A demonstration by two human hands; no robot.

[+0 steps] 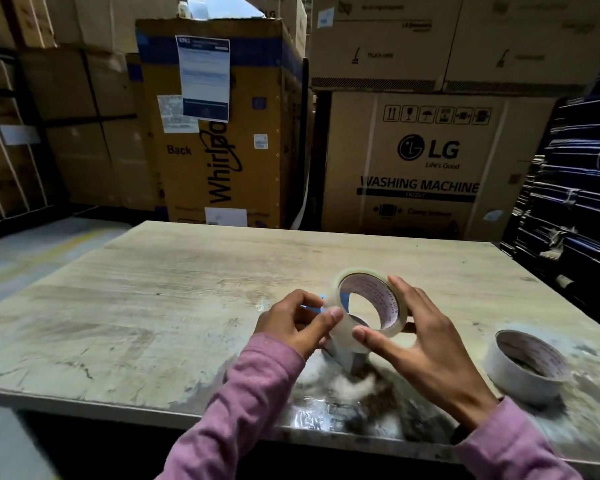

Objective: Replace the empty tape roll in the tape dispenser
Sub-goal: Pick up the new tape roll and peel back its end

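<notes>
A clear tape roll point(392, 299) with a printed inner core is held on edge above the wooden table point(153, 289). My right hand point(426, 344) holds its rim between thumb and fingers. My left hand point(298, 323) pinches the roll's left side near a small blue piece point(312, 307). Beneath the roll, a grey part of the tape dispenser point(352, 360) shows between my hands; most of it is hidden. A second roll point(527, 365), white outside with a printed core, lies flat on the table at the right.
Large cardboard appliance boxes point(413, 164) stand behind the table's far edge. A dark stack of flattened material point(575, 202) rises at the right. Grey floor point(32, 251) lies to the left of the table. The near table surface is scuffed and stained.
</notes>
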